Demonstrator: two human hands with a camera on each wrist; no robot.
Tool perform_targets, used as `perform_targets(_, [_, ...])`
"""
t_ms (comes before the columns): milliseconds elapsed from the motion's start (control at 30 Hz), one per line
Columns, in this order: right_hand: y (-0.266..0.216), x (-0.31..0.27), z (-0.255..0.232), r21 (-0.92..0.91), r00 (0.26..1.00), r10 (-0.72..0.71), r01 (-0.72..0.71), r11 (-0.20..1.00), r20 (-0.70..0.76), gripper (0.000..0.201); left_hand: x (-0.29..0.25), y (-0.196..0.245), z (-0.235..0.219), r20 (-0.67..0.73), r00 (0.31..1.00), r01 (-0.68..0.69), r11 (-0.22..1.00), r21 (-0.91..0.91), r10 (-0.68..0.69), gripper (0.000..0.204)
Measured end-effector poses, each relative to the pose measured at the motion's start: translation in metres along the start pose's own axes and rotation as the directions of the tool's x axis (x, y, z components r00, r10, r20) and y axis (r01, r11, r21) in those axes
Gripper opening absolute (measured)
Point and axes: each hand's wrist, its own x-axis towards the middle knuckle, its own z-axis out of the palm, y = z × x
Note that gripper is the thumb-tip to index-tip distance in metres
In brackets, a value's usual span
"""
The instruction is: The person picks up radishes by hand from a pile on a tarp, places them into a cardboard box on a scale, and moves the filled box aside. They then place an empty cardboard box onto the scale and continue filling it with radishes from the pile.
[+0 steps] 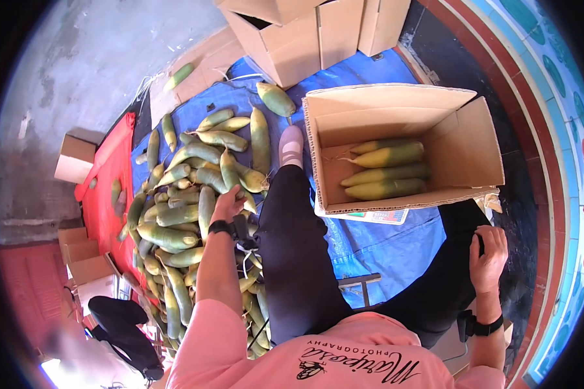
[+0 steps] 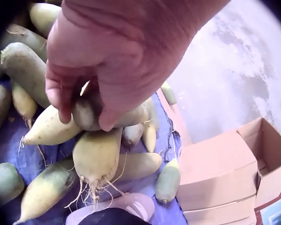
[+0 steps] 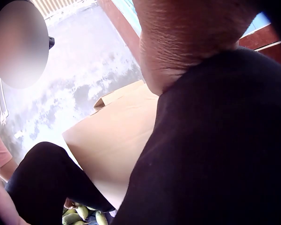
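Observation:
My left hand [image 1: 228, 206] is over the pile of green radishes [image 1: 169, 236]. In the left wrist view its thumb and fingers curl round the end of a green radish [image 2: 84, 114], which lies among the others; the palm hides part of it. Just below is a thick radish with stringy roots [image 2: 97, 157], and a pale-tipped radish [image 2: 54, 127] lies beside the fingertips. My right hand [image 1: 488, 259] rests on my right knee, fingers loosely bent and holding nothing. Between my legs stands an open cardboard box [image 1: 457, 139] with several radishes [image 1: 386, 172] side by side on its bottom.
Blue tarp [image 1: 396, 253] covers the floor under the pile and box. More cardboard boxes [image 1: 285, 48] stand ahead, beyond the pile. A red sheet [image 1: 107, 165] lies to the left. Another person's dark-clothed leg [image 1: 120, 324] shows at lower left. A tiled ledge [image 1: 525, 110] curves along the right.

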Motion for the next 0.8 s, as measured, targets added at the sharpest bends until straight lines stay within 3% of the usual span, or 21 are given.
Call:
perform_targets(67, [-0.001, 0.0, -0.002, -0.008, 1.0, 0.008, -0.008, 1.0, -0.003, 0.01, -0.014, 0.005, -0.009, 0.146, 0.987, 0.091, 0.97, -0.224, -0.059, 0.025])
perform_targets(100, [0.0, 0.0, -0.002, 0.002, 1.0, 0.009, -0.009, 1.0, 0.001, 0.011, -0.025, 0.002, -0.011, 0.152, 0.987, 0.088, 0.972, -0.219, -0.055, 0.025])
perform_targets(200, [0.001, -0.002, -0.001, 0.005, 1.0, 0.019, -0.019, 1.0, -0.009, 0.011, -0.09, 0.001, -0.018, 0.222, 0.972, 0.002, 0.936, -0.351, 0.082, 0.023])
perform_targets(267, [0.001, -0.002, -0.002, 0.018, 1.0, 0.007, -0.007, 1.0, -0.014, 0.011, -0.142, 0.006, -0.019, 0.28, 0.908, -0.23, 0.929, -0.289, 0.312, 0.028])
perform_targets(300, [0.002, -0.003, -0.002, 0.019, 1.0, 0.014, -0.013, 1.0, -0.016, 0.011, -0.169, 0.015, -0.017, 0.284, 0.907, -0.231, 0.931, -0.284, 0.311, 0.028])
perform_targets(367, [0.003, -0.003, -0.002, 0.009, 1.0, -0.002, 0.002, 1.0, -0.026, 0.01, -0.225, 0.037, -0.011, 0.398, 0.776, -0.443, 0.872, -0.208, 0.489, 0.033])
perform_targets(467, [0.004, -0.005, -0.003, 0.031, 0.999, -0.004, 0.005, 1.0, -0.046, 0.01, -0.291, 0.073, 0.012, 0.507, 0.664, -0.609, 0.791, -0.059, 0.55, 0.045])
perform_targets(533, [0.006, -0.007, -0.001, 0.031, 0.998, -0.005, 0.007, 0.999, -0.07, 0.011, -0.326, 0.092, 0.045, 0.562, 0.617, -0.662, 0.75, -0.007, 0.551, 0.051])
perform_targets(667, [0.008, -0.013, 0.0, 0.065, 0.994, 0.014, -0.006, 0.998, -0.112, 0.011, -0.348, 0.11, 0.118, 0.768, 0.539, -0.591, 0.805, 0.052, 0.346, 0.047])
perform_targets(800, [0.013, -0.016, 0.0, 0.077, 0.989, 0.012, -0.001, 0.997, -0.148, 0.01, -0.347, 0.115, 0.201, 0.819, 0.551, -0.608, 0.749, 0.263, 0.159, 0.042])
